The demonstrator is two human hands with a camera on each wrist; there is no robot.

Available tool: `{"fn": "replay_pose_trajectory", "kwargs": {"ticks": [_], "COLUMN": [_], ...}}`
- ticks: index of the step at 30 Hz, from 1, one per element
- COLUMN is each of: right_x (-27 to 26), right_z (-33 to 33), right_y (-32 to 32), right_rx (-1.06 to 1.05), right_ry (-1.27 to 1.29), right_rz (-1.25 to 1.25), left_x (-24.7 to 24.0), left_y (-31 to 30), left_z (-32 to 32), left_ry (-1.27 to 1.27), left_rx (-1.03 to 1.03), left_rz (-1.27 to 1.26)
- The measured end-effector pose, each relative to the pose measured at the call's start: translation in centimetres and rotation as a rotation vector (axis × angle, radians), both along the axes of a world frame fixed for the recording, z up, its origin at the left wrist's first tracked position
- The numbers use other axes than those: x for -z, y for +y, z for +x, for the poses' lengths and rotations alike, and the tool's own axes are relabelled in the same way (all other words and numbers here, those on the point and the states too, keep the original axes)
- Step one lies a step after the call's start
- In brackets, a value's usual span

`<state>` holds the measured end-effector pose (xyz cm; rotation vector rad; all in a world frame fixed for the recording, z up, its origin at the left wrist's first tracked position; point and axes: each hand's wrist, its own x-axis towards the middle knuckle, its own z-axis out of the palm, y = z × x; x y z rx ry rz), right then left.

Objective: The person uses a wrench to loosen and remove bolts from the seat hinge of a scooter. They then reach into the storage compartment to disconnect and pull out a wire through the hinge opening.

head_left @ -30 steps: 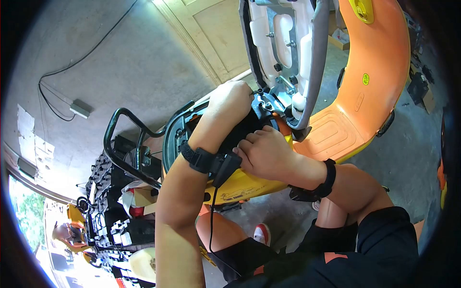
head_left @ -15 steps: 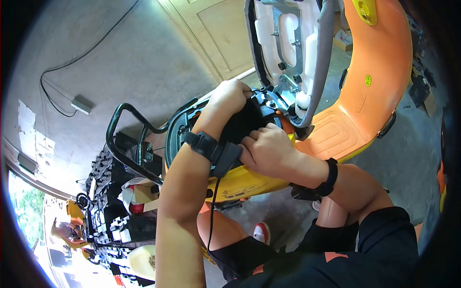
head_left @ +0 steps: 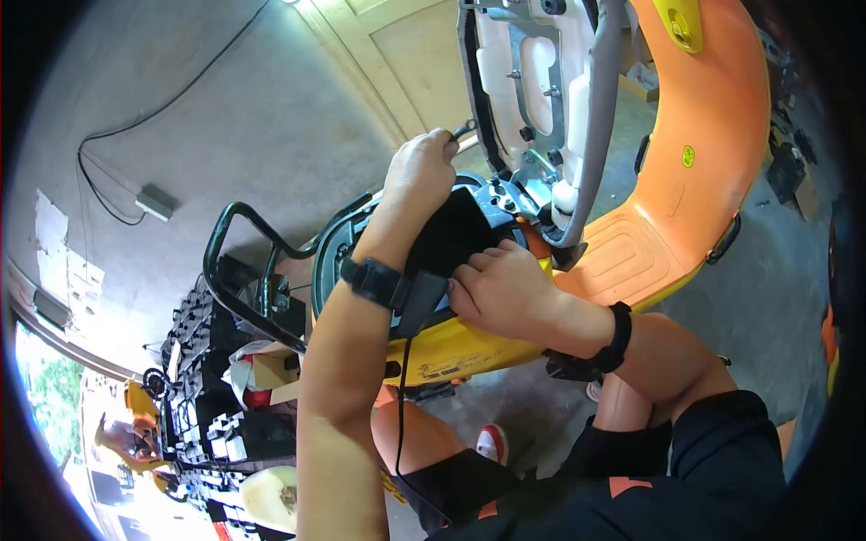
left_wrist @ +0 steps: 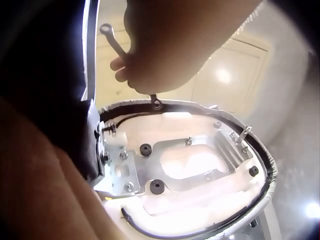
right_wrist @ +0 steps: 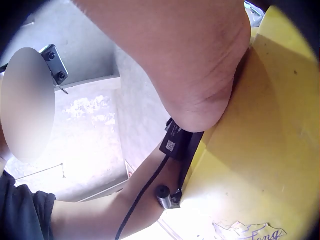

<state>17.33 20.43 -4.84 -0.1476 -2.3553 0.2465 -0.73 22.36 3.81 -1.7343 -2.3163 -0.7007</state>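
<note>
My left hand (head_left: 419, 171) grips a small ring-ended wrench (head_left: 464, 130) above the opening of a yellow scooter body (head_left: 460, 359). In the left wrist view that hand (left_wrist: 167, 55) shows over the raised seat underside (left_wrist: 142, 167), the wrench (left_wrist: 116, 44) jutting from its fingers. Lower down, my right hand (head_left: 505, 288) lies at the body's upper edge with its fingers curled over the edge of a black part (head_left: 456, 236); its fingertips are hidden. In the right wrist view the heel of the right hand (right_wrist: 197, 95) is against the yellow panel (right_wrist: 270, 150).
The raised seat (head_left: 600, 113) stands beyond the hands, with the orange front shell (head_left: 713, 117) to its right. A black tubular rail (head_left: 216, 275) curves out at the left. Black parts (head_left: 253, 433) are stacked on the floor side, and a cable (head_left: 401, 397) hangs from the left wrist.
My left hand has lifted up and away from the metal fittings by the seat hinge, bringing the wrench's ring end into plain sight. The right hand stays about where it was.
</note>
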Motion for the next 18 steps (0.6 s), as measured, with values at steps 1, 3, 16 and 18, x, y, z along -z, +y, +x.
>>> {"fn": "replay_pose_trajectory", "kwargs": {"ticks": [1, 3, 16, 18], "right_x": [0.0, 0.2, 0.2, 0.1], "right_z": [0.0, -0.1, 0.0, 0.1], "right_y": [0.0, 0.0, 0.0, 0.0], "right_rx": [0.004, 0.005, 0.002, 0.002], "right_ry": [0.0, -0.007, -0.024, -0.036], "right_rz": [-0.002, -0.002, -0.009, -0.015], "left_x": [-0.4, -1.0, -1.4, -1.1], "left_y": [-0.3, -0.7, -1.6, -1.5], "left_z": [0.2, 0.8, 2.7, 2.9], "left_ry": [0.001, 0.026, 0.045, 0.043], "left_rx": [0.085, 0.113, 0.206, 0.206], "left_rz": [0.011, -0.073, -0.301, -0.303]}}
